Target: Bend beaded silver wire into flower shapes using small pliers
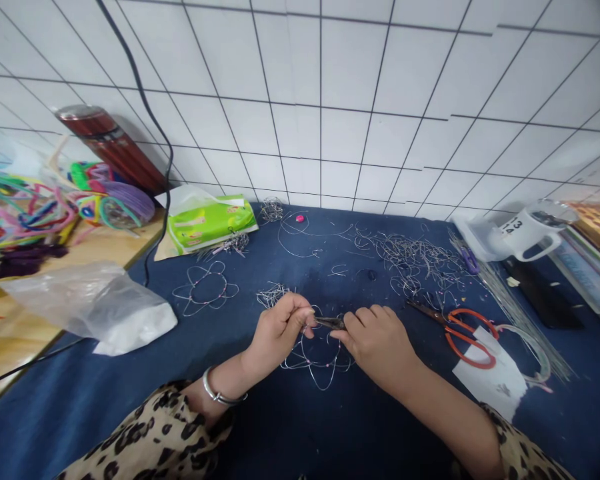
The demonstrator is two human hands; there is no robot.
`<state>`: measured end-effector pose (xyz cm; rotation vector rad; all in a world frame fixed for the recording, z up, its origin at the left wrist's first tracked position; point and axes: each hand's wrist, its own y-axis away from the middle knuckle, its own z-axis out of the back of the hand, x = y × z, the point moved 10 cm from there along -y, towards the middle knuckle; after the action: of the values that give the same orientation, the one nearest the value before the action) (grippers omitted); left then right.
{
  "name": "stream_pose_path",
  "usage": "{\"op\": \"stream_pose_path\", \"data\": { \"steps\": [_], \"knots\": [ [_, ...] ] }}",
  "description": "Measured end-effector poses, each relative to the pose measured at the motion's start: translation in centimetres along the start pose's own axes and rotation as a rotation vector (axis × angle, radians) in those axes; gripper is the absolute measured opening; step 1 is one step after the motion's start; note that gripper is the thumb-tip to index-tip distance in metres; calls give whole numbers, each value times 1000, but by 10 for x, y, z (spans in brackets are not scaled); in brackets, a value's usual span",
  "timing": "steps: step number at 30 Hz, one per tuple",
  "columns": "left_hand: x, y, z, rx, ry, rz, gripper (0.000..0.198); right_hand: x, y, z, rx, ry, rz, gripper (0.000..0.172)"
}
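Near the middle of the blue cloth, my left hand [283, 324] pinches the upper edge of a flower-shaped wire frame [322, 377] with small pink beads along its ring. My right hand [377, 339] is closed around a pair of pliers [331, 323], whose dark jaws reach to the wire at my left fingertips. The pliers' handles are hidden in my palm. A second wire flower [207, 287] lies flat to the left. Just beyond my left hand is a small heap of wire pieces [274, 295].
Orange-handled scissors [473, 337] lie to the right on white paper, beside long straight wires [525, 320] and a white mug [527, 233]. Tangled wire [415, 257] spreads at back right. At left are a green tissue pack [207, 223], a plastic bag [130, 320] and a red thermos [113, 143].
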<state>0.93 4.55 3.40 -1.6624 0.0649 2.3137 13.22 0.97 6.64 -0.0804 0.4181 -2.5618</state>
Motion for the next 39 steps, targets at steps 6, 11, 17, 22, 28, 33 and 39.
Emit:
{"op": "stream_pose_path", "data": {
  "steps": [6,11,17,22,28,33,39],
  "knots": [
    [0,1,0,-8,7,16,14,1,0,2,-10,11,9,34],
    [-2,2,2,-15,-31,-13,13,-2,-1,6,-5,17,-24,34],
    [-11,1,0,15,-1,-143,11,-5,0,2,22,-50,-28,35],
    [-18,2,-3,58,25,-233,10,-6,2,1,20,-78,-25,36],
    [-22,4,-4,84,-11,-311,10,-4,2,2,19,-105,8,37],
    [-24,4,-5,114,-2,-335,10,-4,2,0,34,-113,28,37],
    [-22,4,-7,151,30,-353,10,-3,3,-2,32,-131,51,38]
  ]
}}
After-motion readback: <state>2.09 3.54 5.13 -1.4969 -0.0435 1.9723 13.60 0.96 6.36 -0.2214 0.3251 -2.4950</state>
